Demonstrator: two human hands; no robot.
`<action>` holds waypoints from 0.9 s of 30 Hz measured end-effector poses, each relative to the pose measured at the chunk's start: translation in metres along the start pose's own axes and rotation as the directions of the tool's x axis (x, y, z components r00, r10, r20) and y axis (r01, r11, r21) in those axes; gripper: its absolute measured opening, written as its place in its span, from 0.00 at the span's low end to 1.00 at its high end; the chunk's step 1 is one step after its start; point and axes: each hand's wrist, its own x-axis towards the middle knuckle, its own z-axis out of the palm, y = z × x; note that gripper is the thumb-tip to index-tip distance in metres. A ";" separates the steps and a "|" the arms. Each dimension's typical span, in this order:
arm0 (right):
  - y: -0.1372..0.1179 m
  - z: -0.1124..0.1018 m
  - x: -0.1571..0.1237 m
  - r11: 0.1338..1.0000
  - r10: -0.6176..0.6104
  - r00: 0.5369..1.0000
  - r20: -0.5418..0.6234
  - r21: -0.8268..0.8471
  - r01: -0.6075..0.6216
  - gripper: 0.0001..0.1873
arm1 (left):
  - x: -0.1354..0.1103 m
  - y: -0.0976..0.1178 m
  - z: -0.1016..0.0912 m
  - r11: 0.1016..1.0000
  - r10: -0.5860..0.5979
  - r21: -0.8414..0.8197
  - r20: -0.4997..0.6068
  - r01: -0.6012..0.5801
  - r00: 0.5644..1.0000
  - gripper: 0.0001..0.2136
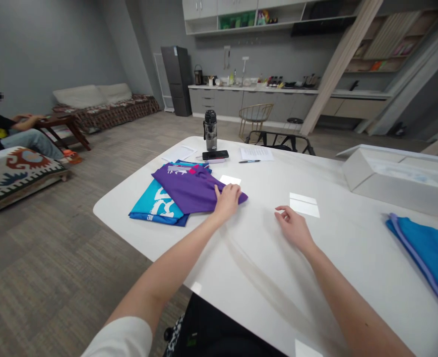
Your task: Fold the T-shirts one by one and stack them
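Note:
My left hand (228, 201) lies on the right end of a folded purple shirt (189, 191), its fingers pressed into the cloth near the edge. Under the purple shirt is a turquoise garment with white print (155, 206), which sticks out to the lower left. My right hand (293, 225) rests on the white table (263, 243) with its fingers loosely curled and nothing in them. It is nearest to a bright patch of light on the tabletop. A folded blue garment with a lilac edge (427, 253) lies at the table's right side.
Beyond the shirts stand a black-lidded bottle (210, 131), a phone (215, 155), papers (256, 153) and a pen (249, 161). A white box (401, 181) sits far right. A seated person (3, 124) is at left, beside a low bed and wooden table.

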 end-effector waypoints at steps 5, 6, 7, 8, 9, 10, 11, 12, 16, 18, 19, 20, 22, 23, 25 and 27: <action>0.053 -0.052 -0.006 0.991 0.135 0.986 -0.096 0.022 -0.133 0.20 | -0.016 0.085 0.072 0.932 0.253 -0.331 0.306 -0.147 0.918 0.11; 0.063 -0.061 -0.009 0.988 0.154 0.982 -0.109 0.021 -0.152 0.21 | -0.019 0.101 0.084 0.906 0.316 -0.386 0.351 -0.171 0.881 0.11; 0.072 -0.069 -0.011 0.986 0.169 0.978 -0.122 0.023 -0.167 0.21 | -0.021 0.116 0.096 0.879 0.381 -0.433 0.386 -0.200 0.840 0.10; 0.080 -0.076 -0.014 0.983 0.183 0.974 -0.136 0.029 -0.181 0.21 | -0.023 0.132 0.106 0.851 0.447 -0.471 0.414 -0.234 0.793 0.10; 0.086 -0.082 -0.017 0.981 0.196 0.969 -0.150 0.039 -0.192 0.21 | -0.026 0.147 0.115 0.823 0.510 -0.501 0.442 -0.268 0.737 0.09; 0.091 -0.087 -0.021 0.978 0.207 0.965 -0.162 0.052 -0.201 0.21 | -0.030 0.162 0.123 0.795 0.566 -0.528 0.470 -0.298 0.677 0.08; 0.095 -0.091 -0.024 0.976 0.216 0.961 -0.174 0.064 -0.208 0.21 | -0.034 0.176 0.130 0.770 0.612 -0.552 0.499 -0.319 0.613 0.08; 0.097 -0.094 -0.027 0.975 0.220 0.957 -0.187 0.073 -0.209 0.20 | -0.039 0.189 0.136 0.749 0.647 -0.575 0.526 -0.329 0.552 0.07; 0.103 -0.103 -0.034 0.980 0.200 0.952 -0.233 0.065 -0.190 0.16 | -0.054 0.224 0.145 0.690 0.709 -0.684 0.574 -0.236 0.409 0.06; 0.106 -0.105 -0.034 0.979 0.206 0.951 -0.230 0.049 -0.200 0.15 | -0.053 0.229 0.141 0.648 0.731 -0.754 0.578 -0.104 0.364 0.07; 0.108 -0.106 -0.034 0.977 0.214 0.951 -0.222 0.038 -0.210 0.14 | -0.049 0.229 0.138 0.627 0.733 -0.778 0.576 -0.032 0.363 0.09; 0.110 -0.106 -0.034 0.975 0.219 0.953 -0.211 0.022 -0.219 0.13 | -0.045 0.226 0.134 0.618 0.717 -0.786 0.577 0.027 0.391 0.10; 0.114 -0.107 -0.035 0.970 0.229 0.955 -0.191 -0.032 -0.239 0.12 | -0.031 0.216 0.126 0.672 0.584 -0.739 0.565 0.044 0.583 0.12; 0.115 -0.107 -0.036 0.965 0.236 0.955 -0.181 -0.074 -0.252 0.12 | -0.023 0.209 0.123 0.750 0.456 -0.661 0.528 0.010 0.717 0.13; 0.116 -0.107 -0.038 0.943 0.255 0.954 -0.158 -0.176 -0.281 0.13 | -0.006 0.191 0.120 0.941 0.189 -0.332 0.342 -0.069 0.921 0.15; 0.114 -0.107 -0.040 0.918 0.273 0.955 -0.117 -0.264 -0.294 0.14 | 0.010 0.174 0.123 0.999 0.016 0.031 0.163 -0.021 0.986 0.21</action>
